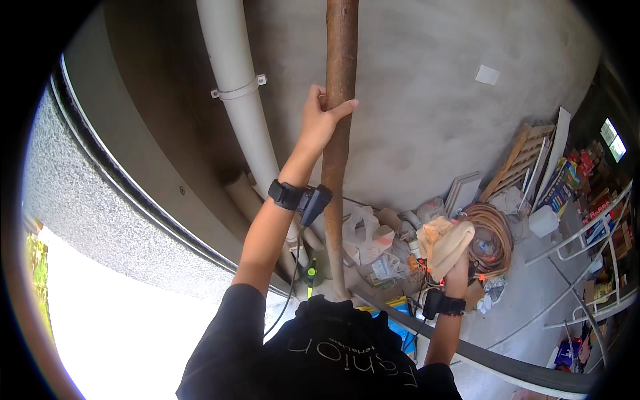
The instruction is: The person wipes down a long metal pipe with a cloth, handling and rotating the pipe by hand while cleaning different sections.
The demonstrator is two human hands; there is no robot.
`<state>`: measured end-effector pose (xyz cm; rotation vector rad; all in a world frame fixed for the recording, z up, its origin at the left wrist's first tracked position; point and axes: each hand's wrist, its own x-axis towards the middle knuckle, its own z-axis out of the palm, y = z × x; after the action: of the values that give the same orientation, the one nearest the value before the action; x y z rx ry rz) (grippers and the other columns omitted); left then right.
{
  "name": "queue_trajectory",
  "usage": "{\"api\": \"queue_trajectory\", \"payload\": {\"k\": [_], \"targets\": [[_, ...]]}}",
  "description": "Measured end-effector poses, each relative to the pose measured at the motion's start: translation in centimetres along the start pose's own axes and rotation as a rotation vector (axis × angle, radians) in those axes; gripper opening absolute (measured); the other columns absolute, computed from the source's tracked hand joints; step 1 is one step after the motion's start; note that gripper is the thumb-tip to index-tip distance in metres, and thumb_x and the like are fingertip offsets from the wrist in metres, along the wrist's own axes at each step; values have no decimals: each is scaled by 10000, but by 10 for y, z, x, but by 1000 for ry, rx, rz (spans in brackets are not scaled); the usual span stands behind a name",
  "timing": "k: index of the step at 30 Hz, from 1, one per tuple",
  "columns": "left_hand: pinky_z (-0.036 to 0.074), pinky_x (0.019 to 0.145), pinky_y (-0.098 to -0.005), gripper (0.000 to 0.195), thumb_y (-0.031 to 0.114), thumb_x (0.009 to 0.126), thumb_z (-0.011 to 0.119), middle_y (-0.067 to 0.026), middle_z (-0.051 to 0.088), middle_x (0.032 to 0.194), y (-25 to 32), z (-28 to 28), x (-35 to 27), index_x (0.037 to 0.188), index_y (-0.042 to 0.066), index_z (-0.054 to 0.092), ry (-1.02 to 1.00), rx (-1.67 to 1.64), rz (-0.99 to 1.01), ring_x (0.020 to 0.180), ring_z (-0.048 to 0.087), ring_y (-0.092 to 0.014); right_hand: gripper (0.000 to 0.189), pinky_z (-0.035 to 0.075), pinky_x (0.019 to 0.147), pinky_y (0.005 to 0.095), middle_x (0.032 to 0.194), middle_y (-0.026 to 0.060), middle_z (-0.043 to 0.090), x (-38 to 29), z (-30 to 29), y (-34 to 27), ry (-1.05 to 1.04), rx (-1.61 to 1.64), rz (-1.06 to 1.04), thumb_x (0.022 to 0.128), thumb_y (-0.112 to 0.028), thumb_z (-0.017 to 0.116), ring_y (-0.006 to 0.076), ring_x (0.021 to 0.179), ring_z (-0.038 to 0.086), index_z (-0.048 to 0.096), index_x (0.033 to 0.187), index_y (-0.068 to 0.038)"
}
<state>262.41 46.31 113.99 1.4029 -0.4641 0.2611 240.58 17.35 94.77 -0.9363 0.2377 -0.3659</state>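
A long brown wooden pole [341, 55] stands nearly upright before me, its foot near the floor and its top beyond the view. High on the pole, my left hand [322, 115] is wrapped around it with the thumb across the front. Lower down and to the right, my right hand [456, 272] holds a folded beige cloth [446, 246], which covers most of the fingers. The cloth is apart from the pole. Both wrists wear black strapped devices with cables.
A white drainpipe [240, 95] is clamped to the wall left of the pole. Plastic bags [367, 235] and a coiled hose [492, 225] lie at the wall's foot. A wooden slatted frame [510, 160] leans behind them. A metal-tube frame [575, 295] stands at right.
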Motion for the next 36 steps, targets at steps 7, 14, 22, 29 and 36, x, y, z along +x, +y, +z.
{"api": "queue_trajectory", "payload": {"k": [7,14,22,29,36], "targets": [[431,740,-249,334,201,754,715,-39,587,819,-2,-60,-6,941,57,481,13,-38,-32,772,559,-113,361,411,941,328,1202,62,508,7,21,20,-52,-126,34,957,-284,391,190,1113,494,437,1247,-73],[358,895,-283,391,332,829,629,-54,579,1006,-34,-116,16,1071,41,532,-46,-206,-85,970,518,-157,413,366,985,311,1264,64,461,-18,40,19,-203,-202,-61,969,-291,349,183,1162,459,376,1307,-55],[350,944,-307,558,409,804,639,-65,591,1085,-19,-121,2,1186,15,536,53,2,-123,1046,523,-184,401,375,978,322,1255,69,468,-14,2,43,-125,-180,95,962,-289,371,186,1153,470,400,1289,-60],[424,847,-295,501,420,791,640,-107,621,1020,-9,-114,-3,1086,17,600,116,414,-31,962,572,-188,350,434,912,325,1160,52,535,5,-17,72,-17,-53,162,934,-309,453,180,1061,534,487,1201,-86],[463,815,-346,493,288,746,681,-154,562,1079,-14,-108,-15,1138,21,549,321,877,144,940,592,-287,414,421,924,303,1178,55,521,-14,-10,73,16,-46,206,949,-364,406,167,1085,515,457,1236,-70]]}}
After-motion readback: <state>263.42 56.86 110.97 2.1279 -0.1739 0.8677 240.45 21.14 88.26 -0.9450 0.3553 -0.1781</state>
